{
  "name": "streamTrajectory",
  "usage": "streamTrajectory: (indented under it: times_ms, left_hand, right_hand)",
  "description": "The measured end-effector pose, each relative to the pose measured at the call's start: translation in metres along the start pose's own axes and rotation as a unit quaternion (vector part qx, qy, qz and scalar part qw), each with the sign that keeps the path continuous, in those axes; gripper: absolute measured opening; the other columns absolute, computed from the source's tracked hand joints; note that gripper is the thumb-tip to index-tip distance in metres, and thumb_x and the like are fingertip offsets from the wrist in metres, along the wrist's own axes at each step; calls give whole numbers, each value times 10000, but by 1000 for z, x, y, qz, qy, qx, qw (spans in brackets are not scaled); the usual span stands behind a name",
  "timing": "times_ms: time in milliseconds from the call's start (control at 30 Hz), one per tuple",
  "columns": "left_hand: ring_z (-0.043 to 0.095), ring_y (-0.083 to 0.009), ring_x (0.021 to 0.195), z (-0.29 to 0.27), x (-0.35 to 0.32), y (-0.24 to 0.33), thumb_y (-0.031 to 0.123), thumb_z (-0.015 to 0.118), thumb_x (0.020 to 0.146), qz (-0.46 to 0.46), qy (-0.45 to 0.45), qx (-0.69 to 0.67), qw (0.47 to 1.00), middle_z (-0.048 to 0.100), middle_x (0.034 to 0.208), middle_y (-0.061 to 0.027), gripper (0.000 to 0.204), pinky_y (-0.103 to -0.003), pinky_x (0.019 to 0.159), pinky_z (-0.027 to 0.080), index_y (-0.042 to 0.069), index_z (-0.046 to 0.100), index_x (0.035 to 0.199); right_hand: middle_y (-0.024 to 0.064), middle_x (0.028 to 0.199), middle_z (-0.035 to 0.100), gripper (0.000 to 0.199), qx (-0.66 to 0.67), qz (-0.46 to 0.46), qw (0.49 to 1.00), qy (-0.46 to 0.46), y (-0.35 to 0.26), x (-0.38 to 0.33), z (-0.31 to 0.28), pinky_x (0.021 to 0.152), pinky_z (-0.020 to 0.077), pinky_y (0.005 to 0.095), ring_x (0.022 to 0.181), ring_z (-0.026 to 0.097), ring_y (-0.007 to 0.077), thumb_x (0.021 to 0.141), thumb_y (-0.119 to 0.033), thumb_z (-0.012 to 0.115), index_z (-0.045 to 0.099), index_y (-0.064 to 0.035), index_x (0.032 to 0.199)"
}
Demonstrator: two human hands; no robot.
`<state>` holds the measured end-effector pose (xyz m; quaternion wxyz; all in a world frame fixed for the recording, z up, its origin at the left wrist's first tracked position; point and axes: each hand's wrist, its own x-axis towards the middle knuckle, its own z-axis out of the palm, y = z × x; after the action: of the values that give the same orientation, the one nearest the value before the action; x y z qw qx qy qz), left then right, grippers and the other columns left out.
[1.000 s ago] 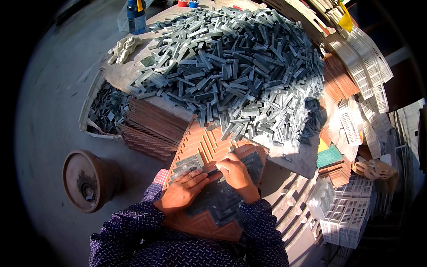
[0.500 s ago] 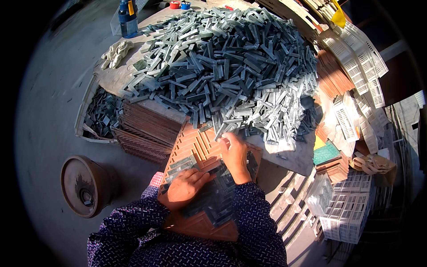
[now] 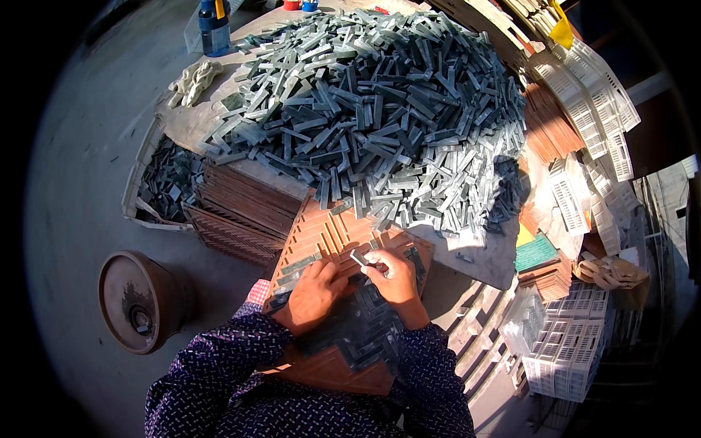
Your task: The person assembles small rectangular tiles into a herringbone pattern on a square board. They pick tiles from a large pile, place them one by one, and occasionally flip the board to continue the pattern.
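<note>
A: Where are the hands?

B: Both are on the orange grid tray (image 3: 332, 241). The right hand (image 3: 394, 277) has its fingers (image 3: 371, 261) clamped on one small grey tile strip (image 3: 358, 258), held at the tray's centre. The left hand (image 3: 314, 296) lies flat at seven o'clock of it, fingers together, pressing on the laid grey strips (image 3: 358, 328).

A: How much room around the tray?

B: Little. At twelve o'clock the heap of grey strips (image 3: 380, 109) spills to the edge of the surface (image 3: 482, 259) and touches the tray's far edge. At ten o'clock, stacked brown trays (image 3: 241, 208) sit just beside it. White plastic grids (image 3: 566, 350) crowd three o'clock. A round brown drum (image 3: 139, 299) stands well apart at nine o'clock, on grey floor (image 3: 80, 182).
</note>
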<state>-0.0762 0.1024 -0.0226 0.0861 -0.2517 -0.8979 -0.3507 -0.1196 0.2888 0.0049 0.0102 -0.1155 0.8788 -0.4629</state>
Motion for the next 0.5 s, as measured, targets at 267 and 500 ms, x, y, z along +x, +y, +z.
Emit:
streamTrajectory:
  times_ms: [267,500]
  left_hand:
    - [576,-304,909,-52,-6,-8,0,667,718,-96,55,-82,990,608,966,-100,244,-391,798,478,34,653,959]
    - [582,-281,868,-43,-47,1,18,695,710,-49,9,-78,996,609,926,-83,215,-384,766,475,46,655,920]
  right_hand:
    - [75,888,574,225,-121,-192,955,-192,-10,-14,-13,724,480,358,858,553,273,685,5,670,614,-51,896]
    - [80,862,557,184,-100,-174,964,-175,-12,-14,5,751,470,365,864,550,280,706,-47,683,590,-43,865]
